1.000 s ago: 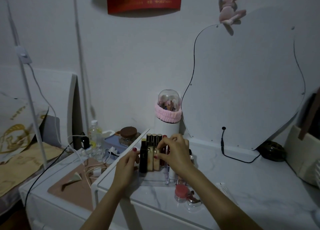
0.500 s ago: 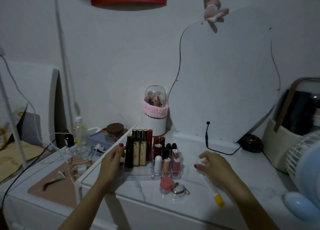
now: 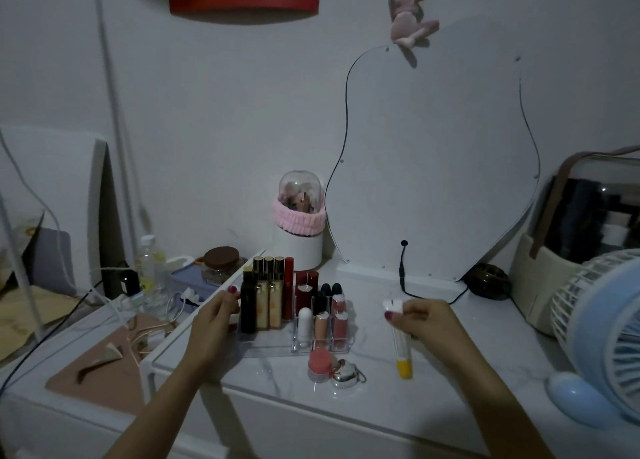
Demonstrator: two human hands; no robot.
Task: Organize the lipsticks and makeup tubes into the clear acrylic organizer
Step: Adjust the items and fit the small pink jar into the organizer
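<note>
Pinched in the right hand [image 3: 427,322], the yellow-capped tube [image 3: 401,349] hangs over the tabletop [image 3: 450,382] right of the acrylic organizer [image 3: 277,346], steadied by the left hand [image 3: 216,316], and could topple upright lipsticks [image 3: 306,294] if inserted carelessly.

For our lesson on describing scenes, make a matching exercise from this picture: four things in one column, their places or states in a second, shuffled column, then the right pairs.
Things
1. yellow-capped tube
2. black lipstick
3. pink-lidded jar
4. fan

Places or states
A. at the table's far right
B. held in the right hand
C. on the table just in front of the organizer
D. standing at the organizer's left end, by the left hand

Pairs: 1-B, 2-D, 3-C, 4-A
</note>
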